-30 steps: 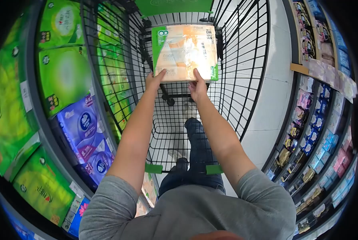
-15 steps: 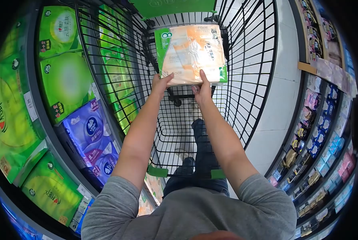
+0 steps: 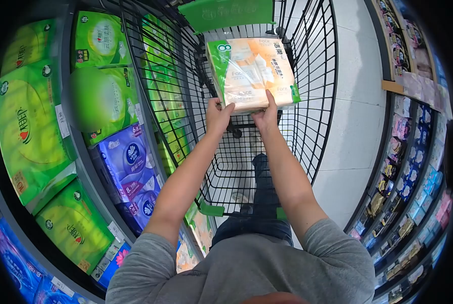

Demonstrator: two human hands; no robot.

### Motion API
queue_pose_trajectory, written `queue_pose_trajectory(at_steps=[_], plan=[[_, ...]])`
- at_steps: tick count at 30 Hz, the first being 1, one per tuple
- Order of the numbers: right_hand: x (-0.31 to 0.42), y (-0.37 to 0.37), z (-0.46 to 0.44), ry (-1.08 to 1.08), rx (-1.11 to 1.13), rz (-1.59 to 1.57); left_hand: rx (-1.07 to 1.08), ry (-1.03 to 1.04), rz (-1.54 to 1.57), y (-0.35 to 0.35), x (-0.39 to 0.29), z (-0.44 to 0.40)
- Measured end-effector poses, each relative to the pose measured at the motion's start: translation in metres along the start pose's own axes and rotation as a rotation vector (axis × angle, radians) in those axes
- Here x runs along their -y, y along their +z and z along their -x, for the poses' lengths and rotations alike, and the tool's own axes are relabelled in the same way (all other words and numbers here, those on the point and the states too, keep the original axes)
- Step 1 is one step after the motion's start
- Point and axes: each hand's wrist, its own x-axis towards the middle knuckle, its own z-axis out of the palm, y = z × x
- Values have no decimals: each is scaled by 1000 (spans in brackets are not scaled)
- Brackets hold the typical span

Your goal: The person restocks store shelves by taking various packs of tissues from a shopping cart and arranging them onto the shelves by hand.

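Observation:
Both hands grip a large pack of facial tissues (image 3: 252, 71), wrapped in clear film with orange, white and green print. My left hand (image 3: 218, 116) is closed on its near left corner, thumb on top. At the near edge, right of the middle, my right hand (image 3: 266, 116) holds on with the thumb over the top face and the fingers underneath, partly hidden. The pack is at the far end of a black wire shopping cart (image 3: 315, 101), within its side walls; whether it rests on the cart floor I cannot tell.
Shelves on the left carry green tissue packs (image 3: 31, 116) and purple tissue packs (image 3: 130, 162), close beside the cart. A green panel (image 3: 226, 14) marks the cart's far end. Pale floor tiles (image 3: 358, 116) run along the right, up to shelves of small packages (image 3: 398, 152).
The tissue pack has shifted slightly right and nearer in the view, with both hands still on it. The cart and left shelves also appear shifted as the camera view turned.

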Motion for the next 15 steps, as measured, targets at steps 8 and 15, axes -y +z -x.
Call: queue_pose_trajectory(at_steps=[8, 15], plan=[[9, 11, 107, 200, 143, 33, -90, -16, 438, -72, -53, 8], [-1, -31, 257, 398, 522, -41, 440, 46, 909, -159, -129, 92]])
